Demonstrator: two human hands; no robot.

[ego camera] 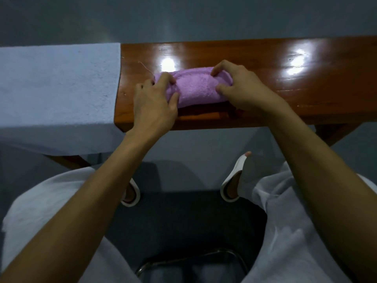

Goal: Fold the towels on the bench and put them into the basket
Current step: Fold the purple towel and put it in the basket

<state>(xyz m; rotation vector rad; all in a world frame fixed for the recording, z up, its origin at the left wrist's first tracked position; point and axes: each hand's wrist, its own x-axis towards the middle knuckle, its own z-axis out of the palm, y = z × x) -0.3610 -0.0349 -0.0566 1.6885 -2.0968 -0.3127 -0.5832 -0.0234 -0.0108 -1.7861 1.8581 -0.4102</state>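
Bare forearms (102, 190) reach to the folded lilac terry towel (195, 88) on the glossy brown wooden bench (285, 94) — soft, light, likely floppy — left hand (155, 97) and right hand (240, 88) pinching its ends, fingers curled, the sound hold.

Single head-worn view here, looking steeply down and forward, close over the surface (265, 94), lap (289, 221) and floor (183, 148) below it.

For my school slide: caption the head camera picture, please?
Left hand and right hand grip a folded purple towel on the wooden bench, beside a blue towel.
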